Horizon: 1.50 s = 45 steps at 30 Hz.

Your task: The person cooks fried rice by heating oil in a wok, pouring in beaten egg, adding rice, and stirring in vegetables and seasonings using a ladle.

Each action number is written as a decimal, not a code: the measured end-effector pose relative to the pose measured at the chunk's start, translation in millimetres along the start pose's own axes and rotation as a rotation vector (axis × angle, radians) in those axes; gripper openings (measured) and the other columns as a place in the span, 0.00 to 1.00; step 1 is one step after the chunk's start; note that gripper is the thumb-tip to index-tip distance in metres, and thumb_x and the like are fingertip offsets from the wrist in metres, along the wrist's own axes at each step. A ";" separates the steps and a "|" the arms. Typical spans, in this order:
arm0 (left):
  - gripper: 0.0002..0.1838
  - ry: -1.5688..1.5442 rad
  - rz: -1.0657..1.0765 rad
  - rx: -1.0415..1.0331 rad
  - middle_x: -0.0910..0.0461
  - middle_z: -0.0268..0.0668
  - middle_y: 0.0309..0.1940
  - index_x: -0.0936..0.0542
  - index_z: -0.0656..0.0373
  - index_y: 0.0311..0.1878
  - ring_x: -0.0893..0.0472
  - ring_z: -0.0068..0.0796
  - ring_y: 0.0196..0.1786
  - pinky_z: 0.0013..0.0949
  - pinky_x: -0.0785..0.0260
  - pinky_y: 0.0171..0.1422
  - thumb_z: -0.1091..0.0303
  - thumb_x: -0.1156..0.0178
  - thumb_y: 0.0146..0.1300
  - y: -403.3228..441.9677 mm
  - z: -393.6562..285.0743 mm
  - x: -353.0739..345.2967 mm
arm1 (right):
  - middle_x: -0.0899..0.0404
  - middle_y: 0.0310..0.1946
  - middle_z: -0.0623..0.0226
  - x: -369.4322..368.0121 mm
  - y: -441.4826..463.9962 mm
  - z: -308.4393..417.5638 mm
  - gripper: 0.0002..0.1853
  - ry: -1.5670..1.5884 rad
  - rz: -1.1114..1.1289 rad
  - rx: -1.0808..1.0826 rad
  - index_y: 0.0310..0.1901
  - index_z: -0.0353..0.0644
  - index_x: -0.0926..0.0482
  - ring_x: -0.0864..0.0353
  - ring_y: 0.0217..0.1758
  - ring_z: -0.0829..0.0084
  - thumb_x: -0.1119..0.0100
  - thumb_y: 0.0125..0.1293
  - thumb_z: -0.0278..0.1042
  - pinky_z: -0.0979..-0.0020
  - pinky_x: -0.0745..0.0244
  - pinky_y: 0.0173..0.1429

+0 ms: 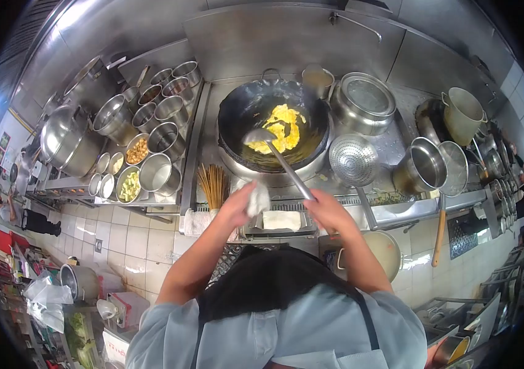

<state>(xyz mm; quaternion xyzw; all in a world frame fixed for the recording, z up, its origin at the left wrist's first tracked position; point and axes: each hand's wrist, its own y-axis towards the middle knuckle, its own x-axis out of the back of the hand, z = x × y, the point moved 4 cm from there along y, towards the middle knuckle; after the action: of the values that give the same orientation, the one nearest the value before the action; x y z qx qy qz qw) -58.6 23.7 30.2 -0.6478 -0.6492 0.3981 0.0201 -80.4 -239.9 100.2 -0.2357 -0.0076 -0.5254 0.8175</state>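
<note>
My right hand (329,212) is closed round the end of a metal ladle (288,167). The ladle's bowl rests over yellow scrambled egg (283,126) inside a dark wok (235,111). My left hand (235,204) grips a folded white cloth (259,200) in front of the wok, apart from its rim. A bundle of thin bamboo sticks (213,186) stands just left of that hand. Between my hands, a second white cloth (281,220) lies at the stove's front edge. The fingers of my left hand are partly hidden by the cloth.
A perforated strainer (353,160) lies right of the wok, near a lidded steel pot (365,101). Several metal containers crowd the left side, including one of chopped green vegetables (129,186). A wooden-handled strainer (439,230) juts over the right edge. Other people stand far off at both sides.
</note>
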 end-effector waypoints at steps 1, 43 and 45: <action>0.22 0.076 0.004 -0.056 0.15 0.36 0.43 0.24 0.55 0.60 0.14 0.35 0.40 0.44 0.18 0.41 0.47 0.44 0.77 -29.9 0.5 12.5 | 0.29 0.24 0.71 7.1 -24.7 0.7 0.09 0.055 -0.028 -0.056 0.47 0.41 0.27 0.28 0.18 0.77 0.45 0.75 0.38 0.69 0.29 0.20; 0.21 0.146 -0.406 0.371 0.16 0.34 0.40 0.17 0.61 0.61 0.19 0.28 0.43 0.39 0.26 0.51 0.56 0.44 0.76 -226.9 320.4 479.7 | 0.37 0.19 0.75 -69.5 9.5 72.0 0.13 0.721 0.194 0.030 0.57 0.44 0.30 0.39 0.13 0.82 0.43 0.75 0.30 0.72 0.38 0.13; 0.19 0.354 -0.443 0.405 0.16 0.34 0.37 0.16 0.62 0.56 0.18 0.28 0.40 0.41 0.26 0.44 0.58 0.41 0.73 -223.8 310.0 495.2 | 0.37 0.19 0.75 -98.4 26.8 104.5 0.13 0.679 0.282 0.028 0.58 0.44 0.30 0.39 0.13 0.82 0.44 0.74 0.29 0.73 0.39 0.13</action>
<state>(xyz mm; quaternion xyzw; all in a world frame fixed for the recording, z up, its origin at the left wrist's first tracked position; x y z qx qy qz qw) -490.5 330.9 -302.4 -0.5331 -0.6682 0.3862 0.3467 -76.9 -105.6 157.3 -0.0353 0.2894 -0.4556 0.8411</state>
